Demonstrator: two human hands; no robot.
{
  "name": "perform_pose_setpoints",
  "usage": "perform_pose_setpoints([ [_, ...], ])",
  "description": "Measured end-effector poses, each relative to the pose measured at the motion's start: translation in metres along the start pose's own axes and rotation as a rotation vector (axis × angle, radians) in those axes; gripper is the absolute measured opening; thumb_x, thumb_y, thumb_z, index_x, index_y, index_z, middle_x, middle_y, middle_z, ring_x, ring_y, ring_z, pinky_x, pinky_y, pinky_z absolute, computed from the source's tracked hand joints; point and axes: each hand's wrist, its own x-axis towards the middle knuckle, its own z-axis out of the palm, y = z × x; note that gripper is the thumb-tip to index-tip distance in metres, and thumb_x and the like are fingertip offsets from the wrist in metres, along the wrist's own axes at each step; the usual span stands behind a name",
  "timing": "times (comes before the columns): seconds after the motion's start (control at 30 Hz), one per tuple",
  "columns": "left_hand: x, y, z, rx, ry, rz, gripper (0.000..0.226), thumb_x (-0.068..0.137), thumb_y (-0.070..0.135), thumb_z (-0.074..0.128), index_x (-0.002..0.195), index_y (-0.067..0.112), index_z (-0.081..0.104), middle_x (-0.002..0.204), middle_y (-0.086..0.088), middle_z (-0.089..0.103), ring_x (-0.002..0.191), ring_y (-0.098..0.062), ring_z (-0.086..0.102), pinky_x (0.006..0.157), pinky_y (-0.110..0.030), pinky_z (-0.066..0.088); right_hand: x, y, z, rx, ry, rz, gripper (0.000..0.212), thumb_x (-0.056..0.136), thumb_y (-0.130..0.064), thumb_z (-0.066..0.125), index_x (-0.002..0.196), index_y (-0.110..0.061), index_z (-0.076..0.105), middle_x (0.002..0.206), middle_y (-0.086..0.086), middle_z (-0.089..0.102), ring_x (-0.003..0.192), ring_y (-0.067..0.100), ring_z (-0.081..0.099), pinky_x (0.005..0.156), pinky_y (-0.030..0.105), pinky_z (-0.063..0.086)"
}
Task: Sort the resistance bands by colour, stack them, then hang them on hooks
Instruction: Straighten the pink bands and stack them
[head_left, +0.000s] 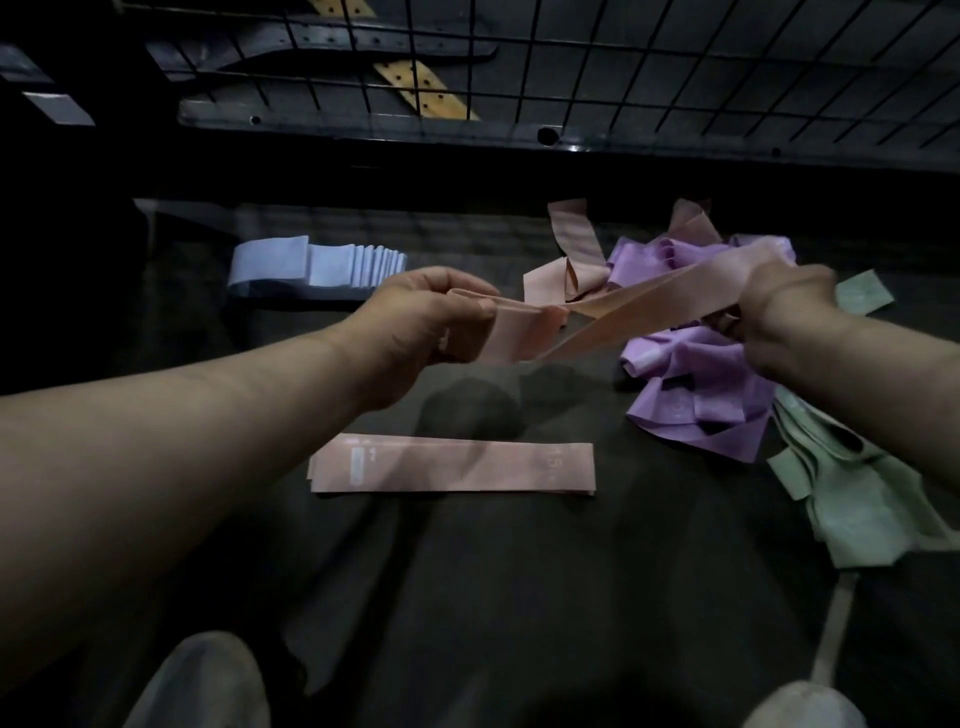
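Frame centre: left hand pinches one end of a long peach-pink elastic band, right hand grasps the other. Flat peach-pink stack lies below; pale-blue folded stack upper left; purple heap & green heap at right.

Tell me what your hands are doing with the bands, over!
Left hand, right hand both gripping one pink band. Pink stack flat below. Purple pile, green pile unsorted, right side. Nothing blocking.
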Motion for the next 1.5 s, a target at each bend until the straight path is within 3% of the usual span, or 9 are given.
perform_pose_setpoints([
  [0.23, 0.000, 0.008, 0.014, 0.186, -0.144, 0.113, 0.016, 0.086, -0.002, 0.065, 0.083, 0.013, 0.068, 0.091, -0.010, 0.072, 0.081, -0.014, 0.067, 0.072, -0.027, 0.053, -0.015, 0.027, 0.008, -0.265, -0.363, 0.030, 0.020, 0.094, -0.002, 0.046, 0.112, -0.002, 0.056, 0.102, 0.024, 0.065, 0.072, 0.025, 0.072, 0.055, 0.036, 0.060],
  [0.4, 0.000, 0.016, 0.029, 0.137, -0.225, 0.147, 0.011, 0.073, 0.006, 0.070, 0.083, 0.010, 0.067, 0.088, -0.013, 0.069, 0.079, -0.016, 0.062, 0.070, -0.025, 0.050, -0.034, 0.027, 0.011, -0.776, -0.706, -0.600, 0.083, 0.079, -0.021, 0.079, 0.148, -0.026, 0.033, 0.145, 0.002, 0.036, 0.134, 0.017, 0.041, 0.113, 0.033, 0.037],
  [0.53, -0.003, 0.025, 0.035, -0.009, -0.284, 0.125, 0.012, 0.083, -0.004, 0.060, 0.085, 0.007, 0.062, 0.073, -0.005, 0.065, 0.063, -0.012, 0.062, 0.054, -0.019, 0.049, -0.056, 0.019, 0.021, -0.754, -1.057, -0.795, 0.033, 0.086, -0.011, 0.071, 0.117, -0.018, 0.061, 0.107, 0.003, 0.063, 0.096, 0.009, 0.059, 0.082, 0.024, 0.049],
  [0.67, -0.002, 0.024, 0.027, -0.161, -0.176, 0.039, 0.022, 0.089, -0.001, 0.046, 0.080, 0.015, 0.059, 0.067, -0.001, 0.058, 0.054, -0.011, 0.053, 0.051, -0.023, 0.040, -0.047, 0.018, 0.022, -0.822, -1.012, -0.848, 0.023, 0.086, -0.033, 0.069, 0.090, -0.011, 0.062, 0.084, 0.005, 0.064, 0.080, 0.017, 0.059, 0.073, 0.035, 0.048],
  [1.0, 0.012, 0.012, 0.003, -0.291, 0.214, -0.091, 0.027, 0.093, 0.003, 0.043, 0.110, 0.003, 0.064, 0.091, -0.012, 0.066, 0.070, -0.022, 0.067, 0.052, -0.037, 0.055, -0.021, 0.022, 0.003, -0.881, -0.872, -0.703, 0.037, 0.095, -0.032, 0.063, 0.128, -0.043, 0.048, 0.070, -0.001, 0.059, 0.059, 0.004, 0.055, 0.058, 0.013, 0.042],
  [1.17, 0.003, 0.010, 0.002, -0.322, 0.139, -0.135, 0.018, 0.096, 0.008, 0.047, 0.098, 0.011, 0.064, 0.084, -0.007, 0.066, 0.069, -0.019, 0.064, 0.055, -0.037, 0.058, -0.012, 0.026, 0.007, -1.438, -0.538, -0.803, 0.047, 0.092, -0.038, 0.058, 0.138, -0.029, 0.051, 0.138, 0.008, 0.049, 0.126, 0.030, 0.048, 0.103, 0.037, 0.040],
  [1.23, -0.004, 0.012, 0.001, -0.331, 0.014, -0.142, 0.018, 0.091, 0.007, 0.047, 0.083, 0.016, 0.060, 0.074, -0.002, 0.058, 0.064, -0.017, 0.058, 0.059, -0.031, 0.051, -0.022, 0.025, 0.010, -1.202, -0.679, -0.918, 0.053, 0.090, -0.027, 0.063, 0.141, -0.022, 0.050, 0.147, 0.004, 0.043, 0.135, 0.021, 0.041, 0.113, 0.029, 0.031],
  [1.33, -0.008, 0.014, -0.001, -0.297, -0.126, -0.131, 0.018, 0.085, 0.007, 0.045, 0.075, 0.017, 0.056, 0.072, -0.001, 0.051, 0.063, -0.016, 0.049, 0.060, -0.029, 0.040, -0.055, 0.016, 0.024, -0.660, -0.979, -0.483, 0.054, 0.090, -0.005, 0.059, 0.141, -0.020, 0.050, 0.134, -0.005, 0.058, 0.119, 0.003, 0.053, 0.104, 0.020, 0.039],
  [1.5, -0.010, 0.015, 0.000, -0.341, -0.185, -0.138, 0.012, 0.075, 0.007, 0.050, 0.076, 0.015, 0.059, 0.089, -0.011, 0.058, 0.079, -0.025, 0.057, 0.072, -0.035, 0.050, -0.079, 0.012, 0.035, -0.116, -1.258, 0.237, 0.048, 0.077, -0.006, 0.044, 0.122, -0.005, 0.060, 0.119, 0.030, 0.059, 0.100, 0.035, 0.056, 0.091, 0.050, 0.044],
])
